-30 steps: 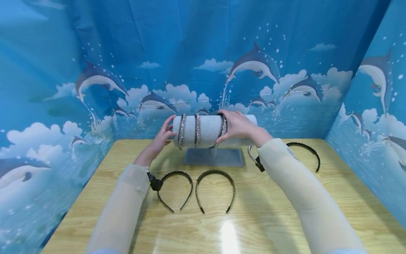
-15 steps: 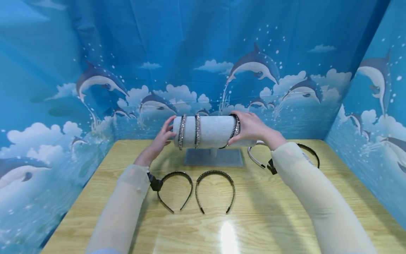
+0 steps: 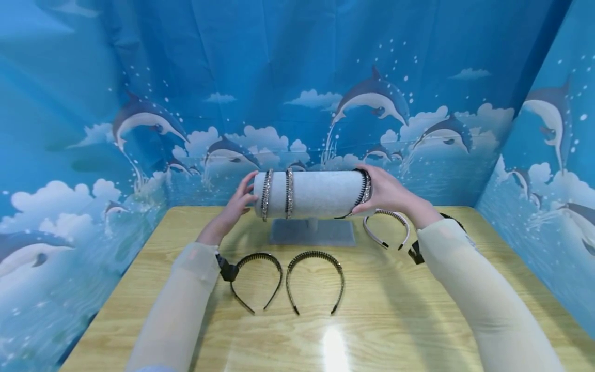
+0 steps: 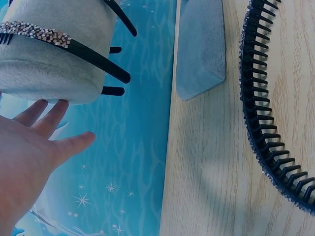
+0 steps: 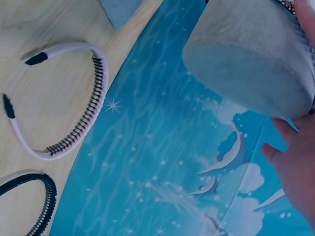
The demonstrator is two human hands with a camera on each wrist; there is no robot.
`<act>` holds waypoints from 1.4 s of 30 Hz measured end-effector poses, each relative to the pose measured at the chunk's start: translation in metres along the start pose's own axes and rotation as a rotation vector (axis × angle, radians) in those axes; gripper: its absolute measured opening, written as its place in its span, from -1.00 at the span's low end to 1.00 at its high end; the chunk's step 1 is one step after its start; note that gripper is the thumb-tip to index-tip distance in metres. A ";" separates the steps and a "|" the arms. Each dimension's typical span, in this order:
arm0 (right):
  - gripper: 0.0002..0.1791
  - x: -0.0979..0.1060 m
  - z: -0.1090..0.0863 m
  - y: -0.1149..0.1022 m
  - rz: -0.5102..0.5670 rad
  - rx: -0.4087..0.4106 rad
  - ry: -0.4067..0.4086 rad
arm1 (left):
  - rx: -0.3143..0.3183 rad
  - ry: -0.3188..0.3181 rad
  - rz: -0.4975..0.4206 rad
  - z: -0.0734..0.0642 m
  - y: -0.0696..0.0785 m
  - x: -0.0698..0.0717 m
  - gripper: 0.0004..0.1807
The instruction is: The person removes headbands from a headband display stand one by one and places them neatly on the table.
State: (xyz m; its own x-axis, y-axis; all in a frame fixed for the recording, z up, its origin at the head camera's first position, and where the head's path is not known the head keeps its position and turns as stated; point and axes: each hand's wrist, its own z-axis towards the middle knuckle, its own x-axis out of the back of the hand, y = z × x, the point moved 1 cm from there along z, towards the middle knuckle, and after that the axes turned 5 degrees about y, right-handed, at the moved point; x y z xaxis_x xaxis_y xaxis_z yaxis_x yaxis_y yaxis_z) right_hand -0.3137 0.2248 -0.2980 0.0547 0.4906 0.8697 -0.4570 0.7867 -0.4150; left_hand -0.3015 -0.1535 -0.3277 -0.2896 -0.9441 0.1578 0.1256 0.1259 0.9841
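Two glittery headbands [image 3: 266, 195] sit around your padded roll [image 3: 321, 194]; your right hand [image 3: 388, 192] grips a third headband [image 3: 366, 189] near its right end, your left hand [image 3: 233, 210] touches its left end, fingers uncurled. Four loose headbands [image 3: 314, 254] remain on the worktop [image 3: 381, 320].

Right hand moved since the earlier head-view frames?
Yes, rightward along the stationary grey roll: the right hand is nearer the roll's right end, gripping a headband.
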 end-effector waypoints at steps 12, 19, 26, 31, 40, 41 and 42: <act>0.35 0.004 -0.020 0.019 0.044 -0.075 0.021 | 0.002 0.013 -0.004 0.014 -0.021 0.007 -0.24; 0.37 0.005 -0.032 0.030 0.134 -0.154 0.019 | -0.007 0.026 0.003 0.019 -0.030 0.009 -0.24; 0.38 0.003 -0.051 0.044 0.199 -0.244 0.050 | 0.001 0.008 -0.020 0.009 -0.014 0.005 -0.24; 0.36 0.004 -0.070 0.053 0.244 -0.282 0.108 | 0.007 -0.001 -0.013 0.001 -0.002 0.002 -0.24; 0.21 0.007 -0.113 0.056 0.306 -0.153 0.245 | 0.001 -0.001 -0.015 0.001 -0.003 0.002 -0.24; 0.21 0.007 -0.118 0.056 0.305 -0.133 0.260 | 0.002 -0.001 -0.013 0.001 -0.003 0.002 -0.24; 0.22 0.007 -0.123 0.055 0.301 -0.118 0.272 | 0.004 0.000 -0.013 0.001 -0.003 0.002 -0.24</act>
State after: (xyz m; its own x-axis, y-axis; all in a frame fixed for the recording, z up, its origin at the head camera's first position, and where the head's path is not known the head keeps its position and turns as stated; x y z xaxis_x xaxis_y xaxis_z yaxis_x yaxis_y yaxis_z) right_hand -0.2297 0.3177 -0.3481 0.1741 0.7735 0.6094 -0.3844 0.6231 -0.6811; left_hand -0.3034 -0.1550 -0.3299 -0.2914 -0.9456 0.1447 0.1178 0.1147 0.9864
